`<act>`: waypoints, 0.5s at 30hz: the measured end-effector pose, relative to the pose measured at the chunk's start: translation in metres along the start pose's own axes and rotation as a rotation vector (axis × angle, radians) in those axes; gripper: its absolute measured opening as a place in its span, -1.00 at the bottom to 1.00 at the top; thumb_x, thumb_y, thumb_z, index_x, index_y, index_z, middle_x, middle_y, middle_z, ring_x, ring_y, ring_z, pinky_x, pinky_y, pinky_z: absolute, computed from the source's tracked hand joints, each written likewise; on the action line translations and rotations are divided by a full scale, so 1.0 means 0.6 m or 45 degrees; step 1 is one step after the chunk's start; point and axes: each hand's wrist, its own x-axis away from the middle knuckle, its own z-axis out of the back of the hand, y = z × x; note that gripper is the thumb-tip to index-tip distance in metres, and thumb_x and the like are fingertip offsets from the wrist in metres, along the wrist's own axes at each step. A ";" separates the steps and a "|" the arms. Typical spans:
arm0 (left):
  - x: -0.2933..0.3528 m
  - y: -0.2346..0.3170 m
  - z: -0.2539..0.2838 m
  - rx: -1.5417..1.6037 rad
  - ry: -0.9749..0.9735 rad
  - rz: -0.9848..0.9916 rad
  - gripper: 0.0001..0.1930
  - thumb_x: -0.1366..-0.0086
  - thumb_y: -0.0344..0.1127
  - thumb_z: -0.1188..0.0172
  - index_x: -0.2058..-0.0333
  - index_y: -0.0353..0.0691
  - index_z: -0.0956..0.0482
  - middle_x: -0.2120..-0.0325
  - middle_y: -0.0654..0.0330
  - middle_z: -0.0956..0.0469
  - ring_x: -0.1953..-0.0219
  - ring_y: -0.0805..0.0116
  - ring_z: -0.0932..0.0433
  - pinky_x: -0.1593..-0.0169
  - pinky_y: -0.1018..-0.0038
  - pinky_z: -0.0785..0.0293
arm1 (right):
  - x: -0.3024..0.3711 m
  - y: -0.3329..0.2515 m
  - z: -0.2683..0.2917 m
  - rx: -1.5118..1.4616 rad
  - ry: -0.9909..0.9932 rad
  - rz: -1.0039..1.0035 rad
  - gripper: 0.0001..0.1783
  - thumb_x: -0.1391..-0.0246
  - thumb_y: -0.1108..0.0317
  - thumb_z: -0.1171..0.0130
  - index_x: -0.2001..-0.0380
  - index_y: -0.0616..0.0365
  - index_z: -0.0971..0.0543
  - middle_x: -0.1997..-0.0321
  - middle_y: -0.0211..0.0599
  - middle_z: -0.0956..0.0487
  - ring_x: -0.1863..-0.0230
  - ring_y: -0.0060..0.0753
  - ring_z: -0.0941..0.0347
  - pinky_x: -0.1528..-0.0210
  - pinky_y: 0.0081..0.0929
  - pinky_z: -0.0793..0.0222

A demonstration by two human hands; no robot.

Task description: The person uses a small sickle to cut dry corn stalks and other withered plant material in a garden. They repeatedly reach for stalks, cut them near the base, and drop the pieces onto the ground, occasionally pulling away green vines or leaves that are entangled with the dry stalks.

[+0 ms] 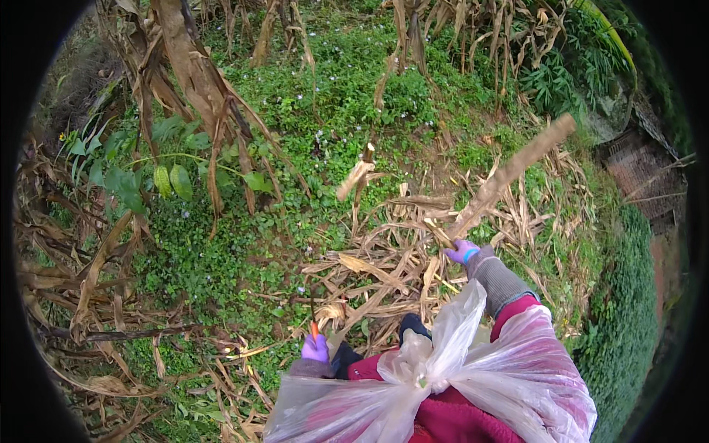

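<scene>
My left hand (315, 350), in a purple glove, is closed around the orange handle (314, 330) of a tool. A thin dark part rises from the handle, but its shape is hard to make out against the litter. My right hand (462, 252), also gloved in purple, grips a dry corn stalk (511, 174) that slants up and away to the right. A shorter pale stalk end (439, 232) pokes out beside that hand. Beyond my hands stands a cut, leaning corn stump (357, 179) with a pale top.
Dry husks and leaves (391, 269) litter the ground before my feet. Standing dead corn (188, 66) hangs over the far left, and more stalks (413, 37) line the back. Low green weeds (332, 88) spread between. A brick structure (644, 173) lies at far right. Knotted clear plastic (436, 362) covers my front.
</scene>
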 end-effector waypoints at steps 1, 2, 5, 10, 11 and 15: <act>-0.004 0.037 -0.008 0.048 0.070 -0.151 -0.79 -0.26 -0.14 -0.03 0.38 -0.17 -0.38 0.76 0.39 -0.27 0.78 0.58 -0.22 0.72 0.57 -0.14 | -0.008 -0.003 -0.003 0.091 0.024 0.071 -0.31 0.03 -0.22 -0.03 -0.03 0.05 -0.46 -0.03 -0.08 -0.49 -0.08 -0.12 -0.40 -0.14 -0.25 -0.25; -0.020 0.056 -0.019 0.152 0.039 -0.157 -0.80 -0.27 -0.16 -0.01 0.37 -0.16 -0.37 0.76 0.39 -0.26 0.79 0.57 -0.21 0.73 0.57 -0.12 | -0.019 -0.011 -0.002 0.154 0.063 0.085 -0.35 0.01 -0.19 -0.02 -0.01 0.05 -0.48 0.02 -0.09 -0.53 -0.05 -0.12 -0.42 -0.11 -0.25 -0.27; -0.055 0.098 -0.040 0.298 0.006 -0.173 -0.85 -0.29 -0.20 0.01 0.35 -0.14 -0.34 0.77 0.40 -0.21 0.81 0.57 -0.17 0.76 0.57 -0.08 | -0.031 -0.088 0.032 -0.042 0.385 0.304 -0.50 -0.04 -0.05 0.00 0.14 0.12 -0.54 0.16 -0.08 -0.57 0.12 -0.10 -0.50 0.01 -0.22 -0.34; -0.057 0.100 -0.063 0.252 0.045 -0.173 -0.84 -0.30 -0.20 0.01 0.35 -0.14 -0.34 0.76 0.39 -0.21 0.80 0.56 -0.17 0.75 0.56 -0.08 | 0.007 -0.295 0.143 -0.153 0.596 0.783 -0.64 -0.11 0.09 0.03 0.24 0.16 -0.49 0.15 -0.10 -0.53 0.11 -0.14 -0.47 0.01 -0.18 -0.33; -0.058 0.086 -0.072 0.251 0.029 -0.186 -0.84 -0.30 -0.20 0.00 0.32 -0.16 -0.35 0.75 0.38 -0.23 0.79 0.55 -0.18 0.74 0.56 -0.09 | -0.004 -0.323 0.148 -0.086 0.766 0.851 -0.58 -0.11 0.06 0.03 0.13 0.16 -0.46 0.06 -0.09 -0.49 0.05 -0.13 -0.43 -0.04 -0.16 -0.30; -0.038 0.039 -0.085 0.101 0.046 -0.304 -0.70 -0.29 -0.15 -0.02 0.14 -0.25 -0.41 0.64 0.22 -0.40 0.63 0.39 -0.36 0.52 0.46 -0.29 | 0.003 -0.475 0.214 0.299 0.866 1.137 -0.61 -0.11 0.07 -0.02 0.11 0.09 -0.45 0.15 -0.17 -0.47 0.07 -0.14 -0.40 -0.01 -0.16 -0.28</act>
